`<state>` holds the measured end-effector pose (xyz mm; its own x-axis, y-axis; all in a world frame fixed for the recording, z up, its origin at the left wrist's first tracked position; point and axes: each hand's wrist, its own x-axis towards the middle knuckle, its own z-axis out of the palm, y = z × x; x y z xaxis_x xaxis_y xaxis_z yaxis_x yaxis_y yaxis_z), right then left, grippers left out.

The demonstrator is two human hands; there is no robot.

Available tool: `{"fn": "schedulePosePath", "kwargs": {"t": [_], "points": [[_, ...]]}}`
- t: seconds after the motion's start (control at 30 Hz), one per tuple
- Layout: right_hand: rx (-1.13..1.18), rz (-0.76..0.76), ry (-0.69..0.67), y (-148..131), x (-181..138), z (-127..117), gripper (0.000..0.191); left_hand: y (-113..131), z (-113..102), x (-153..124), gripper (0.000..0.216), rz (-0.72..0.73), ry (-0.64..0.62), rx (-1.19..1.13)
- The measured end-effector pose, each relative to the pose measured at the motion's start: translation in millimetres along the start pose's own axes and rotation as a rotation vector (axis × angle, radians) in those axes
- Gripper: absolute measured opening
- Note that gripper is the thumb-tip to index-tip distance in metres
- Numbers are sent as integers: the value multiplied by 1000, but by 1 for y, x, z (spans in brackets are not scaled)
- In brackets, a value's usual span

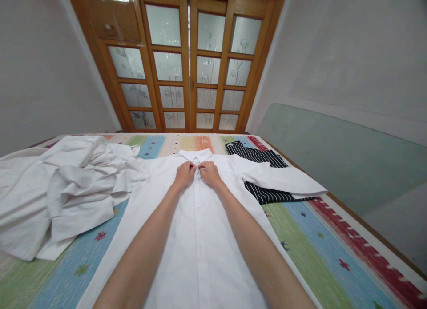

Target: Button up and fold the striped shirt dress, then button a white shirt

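Note:
A white button-up shirt (213, 220) lies spread front side up, its collar (197, 155) pointing away from me. My left hand (185, 173) and my right hand (208, 172) meet at the front placket just below the collar. Both have their fingers pinched on the shirt's front edge, one on each side of it. Whatever button sits between the fingertips is too small to make out. Further down, the placket runs straight between my forearms. One sleeve (283, 179) stretches out to the right.
Crumpled white garments (83, 184) are heaped on the left, against the shirt's other sleeve. A black-and-white striped garment (256, 158) lies partly under the right sleeve. Beneath everything is a colourful striped cloth (320, 251). A glass panel (333, 153) leans by the right wall; wooden doors (189, 78) stand behind.

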<state>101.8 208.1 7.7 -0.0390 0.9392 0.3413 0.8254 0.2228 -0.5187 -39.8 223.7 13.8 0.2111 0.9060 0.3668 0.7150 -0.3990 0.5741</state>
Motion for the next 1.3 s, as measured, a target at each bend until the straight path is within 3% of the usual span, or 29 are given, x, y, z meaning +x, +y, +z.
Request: {"fn": "schedulePosePath", "kwargs": {"t": [0.37, 0.9, 1.3], "points": [[14, -11, -2, -3, -2, -3, 24, 4, -5, -3, 11, -31, 60, -124], [9, -27, -11, 0, -1, -1, 27, 8, -8, -3, 20, -53, 43, -183], [18, -33, -39, -1, -1, -2, 29, 4, -5, -2, 10, -49, 51, -197]]}}
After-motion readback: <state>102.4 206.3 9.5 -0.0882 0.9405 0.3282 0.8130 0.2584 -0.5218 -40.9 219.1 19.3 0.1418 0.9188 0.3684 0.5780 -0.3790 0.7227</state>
